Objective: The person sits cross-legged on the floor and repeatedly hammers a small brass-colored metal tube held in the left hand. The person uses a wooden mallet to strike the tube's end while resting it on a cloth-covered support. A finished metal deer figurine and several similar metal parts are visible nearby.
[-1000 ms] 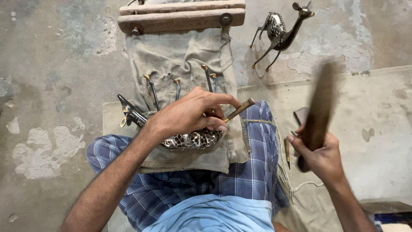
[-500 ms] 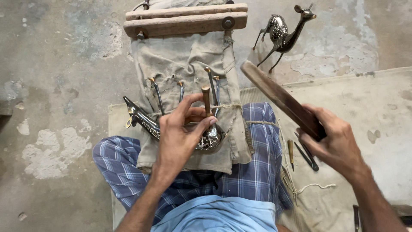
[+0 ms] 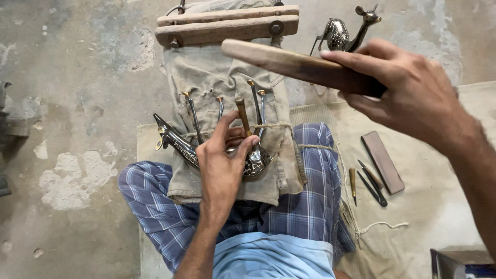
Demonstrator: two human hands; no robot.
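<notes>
1. Your left hand point(image 3: 223, 165) rests on a metal animal figure point(image 3: 206, 152) lying upside down across your lap, its thin legs pointing up; the fingers are closed around a small punch with a wooden top point(image 3: 243, 116), held upright on the figure's patterned body

2. A second ago this punch slanted off to the right; half a second ago it was already raised, and now it stands nearly vertical on the figure, so the tip looks set on its mark

3. Your right hand point(image 3: 408, 93) is clamped on one end of a long flat wooden mallet point(image 3: 299, 67); a second ago it hung low at your right side, and now it is lifted high, level, above the punch but not touching it

4. To judge from this, the work has gone from placing the tool to the top of a striking swing

5. The figure lies on a drab cloth point(image 3: 281, 165) hung from a wooden clamp point(image 3: 227, 23) ahead of your knees

6. A finished deer figure point(image 3: 343, 33) stands on the floor beyond; a dark flat stone point(image 3: 382, 161) and several thin chisels point(image 3: 369, 181) lie on the mat at your right
</notes>
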